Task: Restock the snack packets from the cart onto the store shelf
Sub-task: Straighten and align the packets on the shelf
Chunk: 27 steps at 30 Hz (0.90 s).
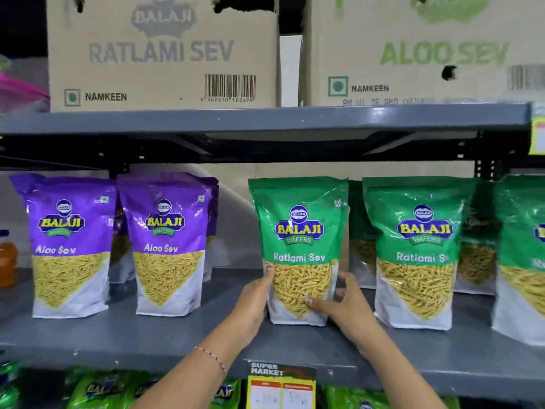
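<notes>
A green Ratlami Sev packet point(298, 231) stands upright on the grey store shelf point(147, 335), in the middle of the view. My left hand point(253, 302) grips its lower left side, thumb on the front. My right hand point(342, 305) holds its lower right corner, fingers spread over the clear window. To the right stand more green Ratlami Sev packets point(418, 249), with others behind them. Two purple Aloo Sev packets point(168, 240) stand at the left, with more behind. The cart is out of view.
Cardboard cartons marked Ratlami Sev point(165, 51) and Aloo Sev point(427, 51) sit on the upper shelf. A price tag point(281, 385) hangs on the shelf's front edge. Green packets point(97, 391) fill the shelf below. An orange bottle point(7, 267) stands at far left.
</notes>
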Motion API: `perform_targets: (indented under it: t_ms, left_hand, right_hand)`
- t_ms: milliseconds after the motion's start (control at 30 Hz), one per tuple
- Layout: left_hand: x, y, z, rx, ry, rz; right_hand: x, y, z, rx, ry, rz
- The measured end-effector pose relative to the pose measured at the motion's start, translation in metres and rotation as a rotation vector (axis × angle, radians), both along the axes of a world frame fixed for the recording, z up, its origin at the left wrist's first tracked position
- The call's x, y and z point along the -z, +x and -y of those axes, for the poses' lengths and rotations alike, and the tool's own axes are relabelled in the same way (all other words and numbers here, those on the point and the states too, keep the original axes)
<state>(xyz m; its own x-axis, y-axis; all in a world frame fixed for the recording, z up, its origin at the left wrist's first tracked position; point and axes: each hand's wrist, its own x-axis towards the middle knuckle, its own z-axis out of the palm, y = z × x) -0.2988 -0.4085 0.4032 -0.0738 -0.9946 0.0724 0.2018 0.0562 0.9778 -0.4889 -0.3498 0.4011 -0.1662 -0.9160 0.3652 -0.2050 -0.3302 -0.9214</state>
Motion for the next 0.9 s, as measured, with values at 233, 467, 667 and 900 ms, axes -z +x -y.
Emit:
perform_targets:
  t_ms: [233, 467, 667, 900]
  left_hand:
    - [-0.018, -0.006, -0.028, 0.006, -0.013, 0.026]
    - [-0.02, -0.018, -0.053, -0.34, -0.243, 0.065]
    - [-0.034, -0.077, -0.1, -0.119, -0.756, -0.03]
    - [-0.022, -0.195, -0.085, 0.092, -0.239, 0.172]
  right_hand:
    - [-0.004, 0.005, -0.006, 0.037, -0.024, -0.057]
    - [-0.01, 0.001, -0.021, 0.03, -0.068, -0.016]
    - [-0.026, -0.076, -0.076, 0.402, -0.488, 0.246]
    - [-0.004, -0.2, -0.068, 0.325, -0.094, 0.002]
